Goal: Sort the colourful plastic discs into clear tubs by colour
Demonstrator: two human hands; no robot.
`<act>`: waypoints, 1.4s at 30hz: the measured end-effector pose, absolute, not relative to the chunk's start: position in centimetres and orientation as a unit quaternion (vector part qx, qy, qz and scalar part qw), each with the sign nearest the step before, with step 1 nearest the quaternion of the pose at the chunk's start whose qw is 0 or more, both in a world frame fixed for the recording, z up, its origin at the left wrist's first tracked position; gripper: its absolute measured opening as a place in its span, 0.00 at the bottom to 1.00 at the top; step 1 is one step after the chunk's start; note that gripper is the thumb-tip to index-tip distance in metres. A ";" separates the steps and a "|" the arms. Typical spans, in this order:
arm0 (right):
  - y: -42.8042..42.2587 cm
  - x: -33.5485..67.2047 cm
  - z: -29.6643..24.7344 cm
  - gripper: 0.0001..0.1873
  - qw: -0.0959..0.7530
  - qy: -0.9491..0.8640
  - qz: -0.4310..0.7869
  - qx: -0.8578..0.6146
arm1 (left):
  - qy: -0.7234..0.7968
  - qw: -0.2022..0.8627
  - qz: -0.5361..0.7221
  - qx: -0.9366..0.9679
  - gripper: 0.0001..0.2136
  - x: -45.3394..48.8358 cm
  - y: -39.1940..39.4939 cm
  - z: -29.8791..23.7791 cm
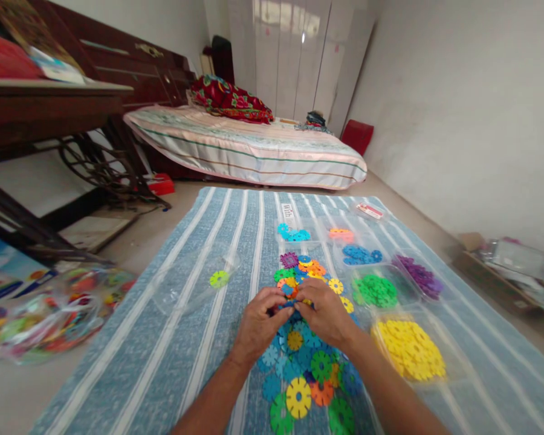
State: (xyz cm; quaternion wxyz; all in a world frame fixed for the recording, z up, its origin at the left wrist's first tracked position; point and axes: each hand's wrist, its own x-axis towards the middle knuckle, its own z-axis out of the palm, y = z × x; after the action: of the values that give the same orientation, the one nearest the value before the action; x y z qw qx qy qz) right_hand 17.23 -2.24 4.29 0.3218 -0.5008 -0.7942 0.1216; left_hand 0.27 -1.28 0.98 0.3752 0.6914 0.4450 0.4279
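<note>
My left hand (259,323) and my right hand (325,314) meet over a loose heap of coloured snowflake-shaped plastic discs (306,368) on a blue striped mat (172,350). Both hands have their fingers curled and pinched together around small disc pieces (290,300) between them; the exact pieces are partly hidden by the fingers. A single lime-green disc (219,278) lies alone to the left, inside a clear tray (194,281).
Clear trays to the right hold sorted discs: yellow (410,350), green (375,291), purple (419,276), blue (360,254), orange (341,234), cyan (294,233). A clear bag of mixed toys (49,314) lies left. A bed (249,148) and a dark table (40,109) stand behind.
</note>
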 end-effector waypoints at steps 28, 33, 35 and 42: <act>-3.8 21.8 4.6 0.12 0.047 -0.826 0.024 -0.561 | 0.517 0.347 0.404 0.670 0.08 0.4 -1.1 1.2; -3.9 22.0 4.2 0.11 0.127 -0.827 0.025 -0.547 | 0.512 0.348 0.405 0.672 0.08 0.3 -1.1 1.1; -3.9 22.4 4.5 0.13 0.166 -0.822 0.034 -0.543 | 0.512 0.352 0.404 0.671 0.08 0.3 -1.1 1.1; -1.6 25.4 7.2 0.12 0.215 -0.765 -0.025 -0.607 | 0.514 0.338 0.395 0.682 0.09 0.2 -1.1 1.0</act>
State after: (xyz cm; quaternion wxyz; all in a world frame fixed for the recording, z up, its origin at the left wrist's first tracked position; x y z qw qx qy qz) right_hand 25.42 -1.58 7.18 0.2148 -0.6071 -0.7646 -0.0255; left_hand 0.24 -1.06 0.96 0.3382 0.6823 0.5140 0.3949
